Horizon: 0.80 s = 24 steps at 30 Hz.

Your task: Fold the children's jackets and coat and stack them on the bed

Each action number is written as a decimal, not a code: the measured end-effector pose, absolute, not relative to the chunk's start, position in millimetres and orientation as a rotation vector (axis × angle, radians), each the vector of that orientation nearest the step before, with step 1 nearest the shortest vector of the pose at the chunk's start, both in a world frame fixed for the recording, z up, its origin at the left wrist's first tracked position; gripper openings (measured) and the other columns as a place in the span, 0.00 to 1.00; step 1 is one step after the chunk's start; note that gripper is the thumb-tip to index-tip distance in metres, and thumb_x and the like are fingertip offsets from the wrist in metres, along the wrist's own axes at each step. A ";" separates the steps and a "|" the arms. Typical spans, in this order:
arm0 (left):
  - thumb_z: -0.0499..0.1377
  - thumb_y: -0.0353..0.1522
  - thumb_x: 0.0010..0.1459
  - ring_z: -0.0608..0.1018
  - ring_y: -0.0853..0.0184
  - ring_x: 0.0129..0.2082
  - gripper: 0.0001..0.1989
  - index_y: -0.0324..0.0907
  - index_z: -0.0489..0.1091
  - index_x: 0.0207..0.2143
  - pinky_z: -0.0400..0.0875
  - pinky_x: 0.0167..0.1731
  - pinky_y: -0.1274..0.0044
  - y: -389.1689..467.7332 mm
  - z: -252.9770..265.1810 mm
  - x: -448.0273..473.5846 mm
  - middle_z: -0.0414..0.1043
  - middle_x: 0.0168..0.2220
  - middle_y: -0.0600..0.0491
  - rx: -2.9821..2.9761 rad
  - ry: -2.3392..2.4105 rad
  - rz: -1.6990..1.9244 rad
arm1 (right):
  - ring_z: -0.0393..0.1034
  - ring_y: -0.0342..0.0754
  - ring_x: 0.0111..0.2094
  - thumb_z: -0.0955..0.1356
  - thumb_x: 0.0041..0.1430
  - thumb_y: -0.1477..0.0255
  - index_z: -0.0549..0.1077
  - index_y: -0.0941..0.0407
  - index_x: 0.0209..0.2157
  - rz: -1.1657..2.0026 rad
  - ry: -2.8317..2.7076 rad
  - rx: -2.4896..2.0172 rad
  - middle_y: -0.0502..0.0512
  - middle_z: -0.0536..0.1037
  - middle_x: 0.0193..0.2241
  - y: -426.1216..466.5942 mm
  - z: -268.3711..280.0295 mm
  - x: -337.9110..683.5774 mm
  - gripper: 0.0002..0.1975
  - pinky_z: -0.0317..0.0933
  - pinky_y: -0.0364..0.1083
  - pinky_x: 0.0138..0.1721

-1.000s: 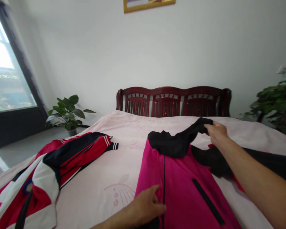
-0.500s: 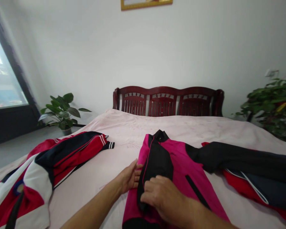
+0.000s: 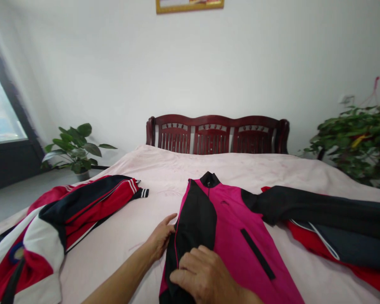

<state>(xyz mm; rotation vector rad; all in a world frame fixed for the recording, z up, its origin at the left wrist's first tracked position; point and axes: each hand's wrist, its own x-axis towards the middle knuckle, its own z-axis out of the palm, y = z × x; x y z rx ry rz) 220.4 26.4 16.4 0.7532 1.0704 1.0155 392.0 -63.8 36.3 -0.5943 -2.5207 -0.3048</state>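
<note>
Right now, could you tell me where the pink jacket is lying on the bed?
The pink jacket lies flat mid-bed, collar toward the headboard, under both hands, between the red striped jacket on the left and a black sleeve on the right.

Picture frame (image 3: 190, 5): top edge is cutting it off.
Red jacket (image 3: 34, 236): left edge is cropping it.
Pink jacket (image 3: 234, 236): right hand (image 3: 205, 278) is hiding its folded sleeve's lower end.
</note>
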 end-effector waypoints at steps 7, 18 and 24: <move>0.61 0.32 0.55 0.81 0.68 0.36 0.28 0.41 0.66 0.60 0.75 0.36 0.78 94.5 49.1 238.2 0.80 0.42 0.49 1.149 1.104 0.827 | 0.58 0.43 0.26 0.63 0.69 0.64 0.71 0.52 0.31 -0.341 -2.624 -0.445 0.46 0.68 0.24 -65.1 26.4 372.4 0.13 0.46 0.46 0.25; 0.59 0.38 0.64 0.75 0.59 0.51 0.19 0.41 0.68 0.55 0.73 0.50 0.62 168.6 41.9 269.4 0.69 0.55 0.46 1.652 1.534 0.833 | 0.54 0.45 0.21 0.64 0.66 0.62 0.69 0.51 0.26 -0.488 -2.429 -0.520 0.47 0.61 0.17 -54.9 -10.3 362.1 0.15 0.41 0.45 0.21; 0.57 0.33 0.63 0.56 0.48 0.68 0.19 0.38 0.69 0.55 0.48 0.66 0.58 127.9 46.0 258.6 0.60 0.65 0.40 2.056 1.586 0.671 | 0.65 0.44 0.25 0.64 0.66 0.62 0.72 0.50 0.32 -0.410 -2.460 -0.576 0.46 0.73 0.23 -65.1 -19.3 357.2 0.10 0.55 0.43 0.24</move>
